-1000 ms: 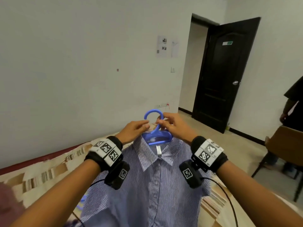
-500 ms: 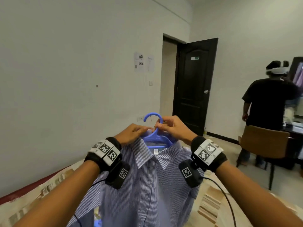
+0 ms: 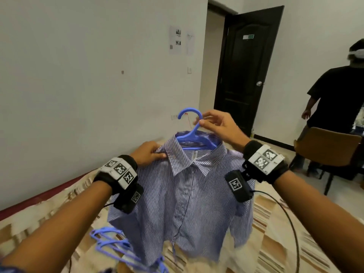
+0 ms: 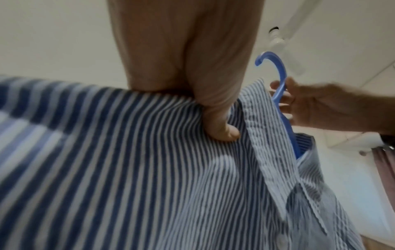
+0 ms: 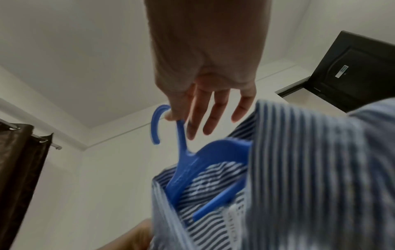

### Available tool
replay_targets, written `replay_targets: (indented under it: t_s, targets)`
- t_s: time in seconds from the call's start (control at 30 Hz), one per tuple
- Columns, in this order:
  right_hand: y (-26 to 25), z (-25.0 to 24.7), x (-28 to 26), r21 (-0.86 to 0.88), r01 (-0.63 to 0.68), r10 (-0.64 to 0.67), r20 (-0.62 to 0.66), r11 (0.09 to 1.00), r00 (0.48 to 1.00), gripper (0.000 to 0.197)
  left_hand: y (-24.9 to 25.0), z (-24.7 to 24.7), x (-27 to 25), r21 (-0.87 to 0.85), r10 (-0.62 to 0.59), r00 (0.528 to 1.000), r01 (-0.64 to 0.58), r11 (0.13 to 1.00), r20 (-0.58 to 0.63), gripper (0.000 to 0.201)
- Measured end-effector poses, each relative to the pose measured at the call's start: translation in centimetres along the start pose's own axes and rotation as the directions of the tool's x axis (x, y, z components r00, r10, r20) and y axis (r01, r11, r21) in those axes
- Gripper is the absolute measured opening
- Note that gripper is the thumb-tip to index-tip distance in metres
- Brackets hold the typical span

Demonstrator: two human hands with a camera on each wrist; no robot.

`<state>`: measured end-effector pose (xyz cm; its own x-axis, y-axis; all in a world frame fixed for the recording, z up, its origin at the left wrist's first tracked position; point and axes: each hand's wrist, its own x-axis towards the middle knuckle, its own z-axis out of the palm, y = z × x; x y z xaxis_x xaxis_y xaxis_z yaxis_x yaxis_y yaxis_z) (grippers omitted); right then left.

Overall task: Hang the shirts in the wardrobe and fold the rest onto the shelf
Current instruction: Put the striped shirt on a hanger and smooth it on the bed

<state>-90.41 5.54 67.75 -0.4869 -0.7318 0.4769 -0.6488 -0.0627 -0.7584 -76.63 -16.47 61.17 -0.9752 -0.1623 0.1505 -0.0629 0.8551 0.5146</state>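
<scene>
Hanging from a blue hanger (image 3: 194, 134), the blue-and-white striped shirt (image 3: 185, 196) is held up in the air over the bed (image 3: 275, 233), filling the middle of the head view from about 12 o'clock down to 6 o'clock. The right hand (image 3: 218, 126) pinches the hanger's neck just under the hook between thumb and forefinger; in the right wrist view the other fingers (image 5: 215, 116) are spread straight and loose past the hook. The left hand (image 3: 146, 152), at about 9 o'clock of the collar, grips a fold of the shirt's shoulder cloth, and the left wrist view shows its thumb (image 4: 220, 125) pressed down into the stripes beside the collar seam. The hanger's arms sit inside the collar opening, with the crossbar showing below the back of the neck. The shirt is buttoned, its collar points lying flat and a sleeve hanging at each side.

At 7 o'clock of the shirt hem, a loose pile of spare hangers (image 3: 116, 245) in the same blue lies on the patterned bed cover. At 2 o'clock stands a dark door (image 3: 248, 71), open. At 3 o'clock another person (image 3: 334, 95) in a black shirt stands behind a brown chair (image 3: 325, 146).
</scene>
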Motion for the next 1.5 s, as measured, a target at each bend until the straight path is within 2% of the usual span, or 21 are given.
replay_targets:
  t_s: [0.07,0.13,0.17,0.23,0.33,0.43,0.47,0.5,0.57,0.63,0.73,0.8,0.87,0.93,1.03,1.1,1.13,1.27,1.33,1.43,1.5]
  targets:
    - [2.0,-1.6,-0.1,-0.156,-0.107,0.12,0.077,0.982,0.99,0.049,-0.7,-0.4,-0.3,-0.027,0.013,1.0,-0.014,1.0,-0.028,0.056]
    - [4.6,-3.6,-0.7,-0.324,-0.242,0.311,0.183,0.915,0.933,0.075,-1.2,-1.2,-0.7,-0.031,0.024,0.998,-0.026,0.999,-0.054,0.061]
    - [5.9,-4.4,-1.2,-0.435,-0.267,0.395,0.237,0.86,0.888,0.076,-1.4,-1.5,-0.7,-0.042,0.023,0.997,-0.026,0.999,-0.068,0.058]
    - [7.8,-5.2,-2.2,-0.622,-0.274,0.51,0.238,0.734,0.826,0.052,-1.4,-1.9,-0.6,-0.073,0.014,0.995,-0.021,0.997,-0.094,0.054]
    - [9.2,-6.3,-3.1,-0.598,-0.317,0.46,0.1,0.737,0.882,0.027,-1.3,-1.5,-0.1,-0.01,-0.06,0.996,0.059,0.998,-0.068,0.051]
    - [10.1,-8.7,-3.3,-0.555,-0.299,0.37,0.018,0.777,0.929,0.029,-2.8,-0.3,-0.3,0.318,-0.258,0.966,0.239,0.918,0.021,0.025]
    - [10.1,-9.5,-3.4,-0.559,-0.288,0.356,0.014,0.778,0.934,0.029,-3.4,0.1,-0.5,0.369,-0.3,0.954,0.269,0.889,0.026,0.012]
    - [10.1,-10.4,-3.7,-0.556,-0.276,0.342,0.016,0.784,0.94,0.028,-4.0,0.5,-0.7,0.371,-0.324,0.946,0.297,0.88,0.013,0.01]
    - [10.1,-11.9,-4.4,-0.543,-0.256,0.316,0.019,0.8,0.949,0.025,-5.0,1.7,-0.6,0.301,-0.311,0.947,0.32,0.898,-0.079,0.021]
    - [10.0,-13.1,-5.3,-0.529,-0.221,0.257,-0.007,0.819,0.967,0.023,-4.6,2.8,0.0,0.161,-0.233,0.96,0.258,0.953,-0.157,0.019]
    - [10.0,-14.8,-6.3,-0.516,-0.179,0.185,-0.039,0.838,0.982,0.026,-2.3,4.4,0.8,-0.192,-0.222,0.974,0.211,0.958,-0.035,0.03]
    - [10.4,-16.2,-6.9,-0.484,-0.193,0.187,-0.062,0.853,0.98,0.027,-1.1,4.9,1.1,-0.231,-0.225,0.974,0.219,0.948,0.001,0.043]
    - [11.0,-17.8,-7.6,-0.444,-0.227,0.197,-0.113,0.867,0.974,0.029,-0.1,5.2,1.5,-0.091,-0.18,0.979,0.172,0.981,-0.098,0.057]
    - [11.0,-18.7,-8.3,-0.388,-0.264,0.226,-0.143,0.883,0.964,0.029,0.8,5.3,2.2,-0.033,-0.138,0.954,0.134,0.99,-0.266,0.045]
    - [11.3,-19.9,-9.3,-0.448,-0.36,0.4,-0.006,0.818,0.916,0.029,1.9,4.6,3.2,0.031,-0.067,0.883,0.092,0.995,-0.464,0.021]
    - [12.1,-20.5,-10.0,-0.573,-0.384,0.52,0.088,0.724,0.849,0.021,2.4,4.3,3.3,0.057,-0.038,0.86,0.077,0.995,-0.508,0.017]
    - [12.7,-20.8,-10.5,-0.587,-0.385,0.524,0.079,0.712,0.848,0.017,2.6,4.3,3.2,0.06,-0.024,0.859,0.063,0.996,-0.511,0.016]
    - [12.7,-21.7,-12.5,-0.486,-0.396,0.386,-0.125,0.779,0.914,0.017,3.5,4.4,2.0,0.012,-0.008,0.901,0.015,1.0,-0.433,0.013]
    - [12.3,-22.0,-13.5,-0.491,-0.376,0.347,-0.153,0.786,0.925,0.021,3.5,4.9,1.2,-0.015,-0.02,0.932,0.015,1.0,-0.361,0.014]
    - [11.4,-22.2,-16.0,-0.475,-0.391,0.379,-0.125,0.788,0.917,0.025,3.8,6.1,-0.3,-0.051,-0.021,0.972,0.01,0.999,-0.233,0.022]
    - [10.8,-22.4,-18.1,-0.458,-0.452,0.45,-0.121,0.765,0.885,0.028,4.2,7.2,-1.4,-0.093,-0.016,0.989,0.002,0.996,-0.148,0.034]
